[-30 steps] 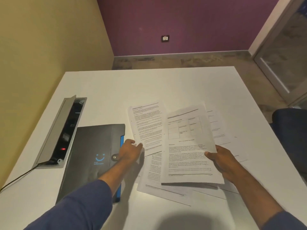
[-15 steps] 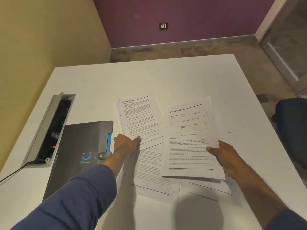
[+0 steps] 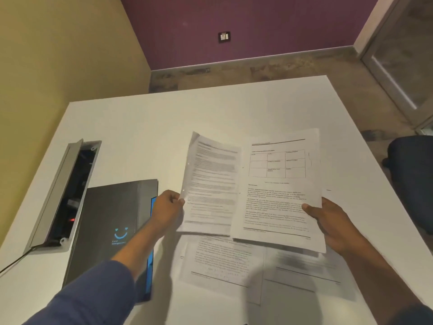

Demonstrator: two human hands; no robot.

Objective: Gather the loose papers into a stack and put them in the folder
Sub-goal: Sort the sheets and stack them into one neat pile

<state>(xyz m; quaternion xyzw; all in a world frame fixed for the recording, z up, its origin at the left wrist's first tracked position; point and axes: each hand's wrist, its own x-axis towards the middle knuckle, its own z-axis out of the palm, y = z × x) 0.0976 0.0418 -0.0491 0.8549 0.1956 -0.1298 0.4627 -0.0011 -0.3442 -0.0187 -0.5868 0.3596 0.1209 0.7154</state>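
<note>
Since the frame half a second earlier, the left hand (image 3: 167, 206) has lifted the text-only sheet (image 3: 212, 184) off the table (image 3: 140, 118); it was then lying flat under the fingertips. Now the left hand pinches that sheet at its left edge, thumb on top, and the sheet is raised and bowed, its upper left corner curling over. The right hand (image 3: 328, 219) grasps the sheet with a table grid (image 3: 278, 188) at its lower right edge, thumb on the printed face. Both held sheets stand in portrait orientation, long axis running from 6 o'clock to 12 o'clock, headings toward 12 o'clock. The gridded sheet overlaps the right edge of the text-only sheet.

Two more loose sheets (image 3: 234, 261) lie flat on the table at 6 o'clock of the held pair, partly beneath them. Their print is blurred and cannot be read; the print on the held sheets is also too small to read.

The grey folder (image 3: 110, 212) lies flat at 9 o'clock of the papers, long axis toward 12 o'clock, blue edge facing the papers. Its cover bears a blue smiley mark with small writing below it, unreadable. An open cable box (image 3: 68, 195) sits in the table at 9 o'clock of the folder, a red light showing inside. A wall socket (image 3: 224, 37) is mounted on the purple wall.
</note>
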